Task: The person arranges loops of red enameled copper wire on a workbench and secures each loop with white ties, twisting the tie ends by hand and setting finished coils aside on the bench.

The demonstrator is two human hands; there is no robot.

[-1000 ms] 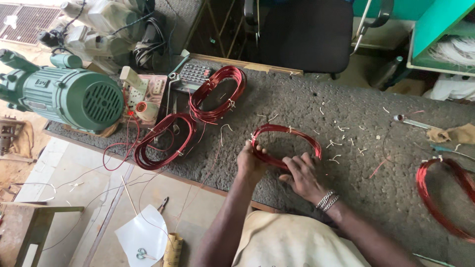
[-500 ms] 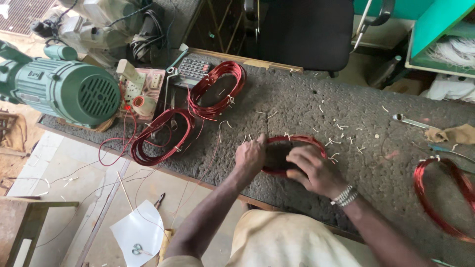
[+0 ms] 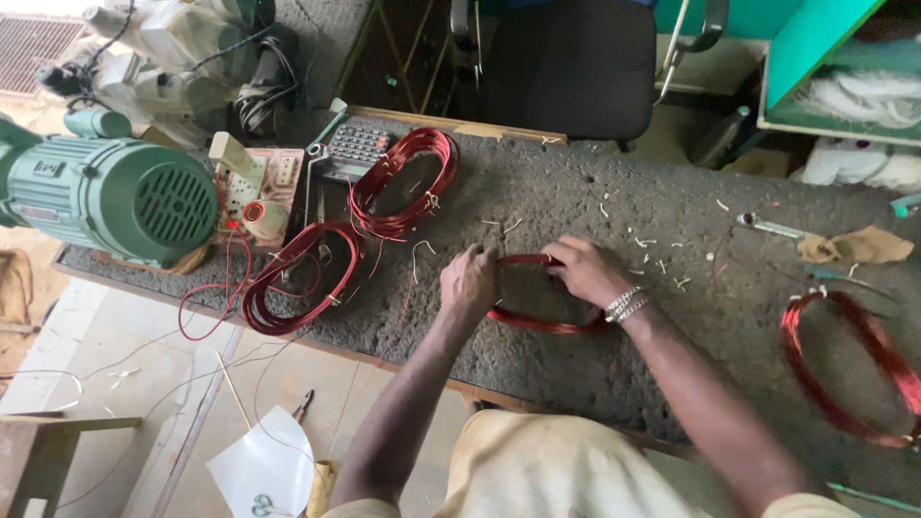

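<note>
A coil of red enamelled copper wire [image 3: 542, 321] lies on the grey worktable [image 3: 576, 192] in front of me. My left hand [image 3: 470, 280] grips its left side. My right hand [image 3: 587, 269], with metal bangles at the wrist, grips its upper right side. Both hands are closed on the coil, which rests on the table between them.
Two more red wire coils [image 3: 403, 182] [image 3: 302, 278] lie to the left, another [image 3: 849, 369] at the right. A green electric motor [image 3: 106, 197] sits at the left table end, a calculator [image 3: 355, 146] and a wire spool [image 3: 257, 213] beside it. Wire scraps litter the top.
Both hands have slid along the coil and shifted it slightly right and lower on the table; the coil looks flatter and more elongated than a second ago.
</note>
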